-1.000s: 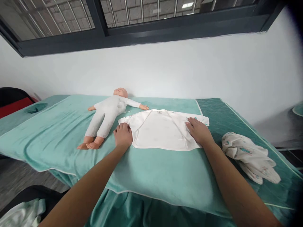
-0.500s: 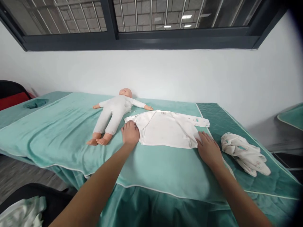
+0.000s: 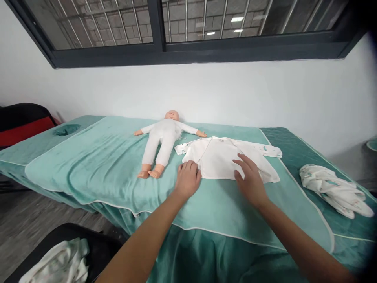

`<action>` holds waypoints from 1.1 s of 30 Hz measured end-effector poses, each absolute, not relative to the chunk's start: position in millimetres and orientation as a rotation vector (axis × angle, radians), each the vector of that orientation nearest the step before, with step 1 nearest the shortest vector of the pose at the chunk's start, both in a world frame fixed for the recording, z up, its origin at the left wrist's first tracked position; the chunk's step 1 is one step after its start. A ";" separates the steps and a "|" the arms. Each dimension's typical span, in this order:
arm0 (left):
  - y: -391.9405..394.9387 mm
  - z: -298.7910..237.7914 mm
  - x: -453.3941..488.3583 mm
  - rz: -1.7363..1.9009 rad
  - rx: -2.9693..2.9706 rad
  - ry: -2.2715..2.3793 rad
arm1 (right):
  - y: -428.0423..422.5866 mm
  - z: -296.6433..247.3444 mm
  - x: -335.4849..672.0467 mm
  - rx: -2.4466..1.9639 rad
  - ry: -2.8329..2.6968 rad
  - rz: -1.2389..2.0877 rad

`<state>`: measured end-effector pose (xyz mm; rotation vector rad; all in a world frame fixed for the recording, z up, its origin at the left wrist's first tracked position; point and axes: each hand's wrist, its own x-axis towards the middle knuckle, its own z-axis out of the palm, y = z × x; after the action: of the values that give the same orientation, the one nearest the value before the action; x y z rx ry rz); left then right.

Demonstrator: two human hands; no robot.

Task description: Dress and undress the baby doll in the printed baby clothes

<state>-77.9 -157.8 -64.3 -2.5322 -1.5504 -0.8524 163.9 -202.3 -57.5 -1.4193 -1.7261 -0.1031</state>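
A white baby shirt (image 3: 218, 157) lies spread flat on the teal towel (image 3: 103, 165) that covers the table. My left hand (image 3: 187, 179) rests palm down at the shirt's lower left corner, fingers flat and together. Fingers spread, my right hand (image 3: 250, 181) lies on the shirt's lower middle and holds nothing. To the left of the shirt a baby doll (image 3: 161, 141) in a white suit lies on its back, arms out, head toward the wall.
A crumpled patterned garment (image 3: 332, 188) lies on the darker teal cover at the right. A black and red chair (image 3: 23, 124) stands at the far left. White cloth (image 3: 59, 263) sits in a dark container at the bottom left. The wall and a window run behind the table.
My right hand slid from the shirt's right side down past the hem, then back onto its lower middle. The view has turned left. My left hand stays at the lower left corner.
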 end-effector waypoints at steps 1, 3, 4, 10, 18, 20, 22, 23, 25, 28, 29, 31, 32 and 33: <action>-158.0 -64.2 -79.9 -0.827 -2.548 -1.545 | -194.6 -49.3 149.5 -1.384 -1.742 -0.065; -157.5 -64.7 -82.2 -0.785 -2.566 -1.507 | -179.6 -34.2 124.8 -1.333 -1.771 0.013; -157.5 -65.1 -82.7 -0.771 -2.566 -1.485 | -172.0 -27.9 114.5 -1.315 -1.782 0.050; -162.5 -42.7 -87.4 -0.895 -2.548 -1.486 | -99.1 -9.5 68.6 -1.214 -1.841 0.239; -79.7 15.1 -197.9 -1.443 -2.141 -1.943 | 84.9 -4.7 8.3 -1.566 -1.955 0.358; -49.7 7.1 -233.7 -1.588 -2.044 -2.269 | 125.9 -2.3 -3.8 -1.663 -1.983 0.489; -26.1 -3.9 -256.8 -1.799 -2.015 -2.633 | 159.5 0.1 -14.1 -1.711 -1.942 0.694; -16.9 -8.7 -262.6 -1.901 -2.018 -2.801 | 173.2 1.2 -18.8 -1.710 -1.922 0.764; -3.1 -14.2 -264.0 -2.111 -2.044 -3.001 | 193.0 3.5 -27.5 -1.688 -1.903 0.822; 8.9 -10.8 -250.8 -2.378 -2.027 -3.021 | 202.8 11.0 -35.9 -1.625 -1.926 0.879; 10.7 -7.3 -244.6 -2.427 -2.003 -3.025 | 201.1 15.5 -35.8 -1.581 -1.941 0.903; 10.6 1.2 -230.3 -2.474 -1.979 -3.074 | 192.2 28.2 -27.9 -1.494 -1.963 0.927; 8.5 5.5 -221.5 -2.514 -1.996 -3.072 | 185.5 36.2 -19.3 -1.468 -1.973 0.920; 4.9 9.6 -211.3 -2.571 -2.038 -3.035 | 177.7 44.9 -7.4 -1.461 -1.984 0.899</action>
<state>-211.3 4.9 9.6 -2.0381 -3.0350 -2.5707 -7.4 177.7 44.9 -1.4613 -1.9835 0.8986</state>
